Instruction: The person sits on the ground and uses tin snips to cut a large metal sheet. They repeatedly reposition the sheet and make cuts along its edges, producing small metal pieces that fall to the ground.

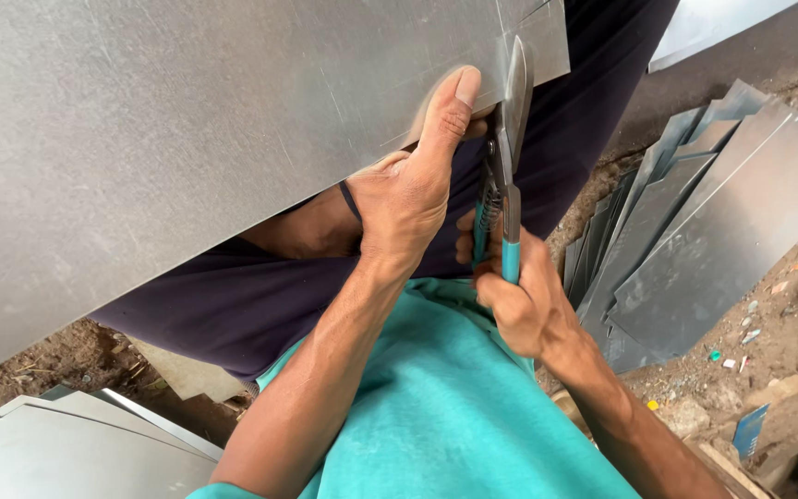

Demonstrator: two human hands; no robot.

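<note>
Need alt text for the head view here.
Right hand squeezes teal-handled tin snips cutting a large metal sheet, which the left hand steadies, thumb near the blades. Cut metal sheets lie stacked on dirt ground at right.

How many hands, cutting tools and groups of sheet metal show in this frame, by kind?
Hands: 2, the left hand gripping the big sheet and the right hand on the snips.
Snips: 1, teal handles, blades at the sheet's edge.
Sheet metal groups: 3, the big sheet, a stack on the ground at right, and sheets at lower left.
Total: 6.
</note>
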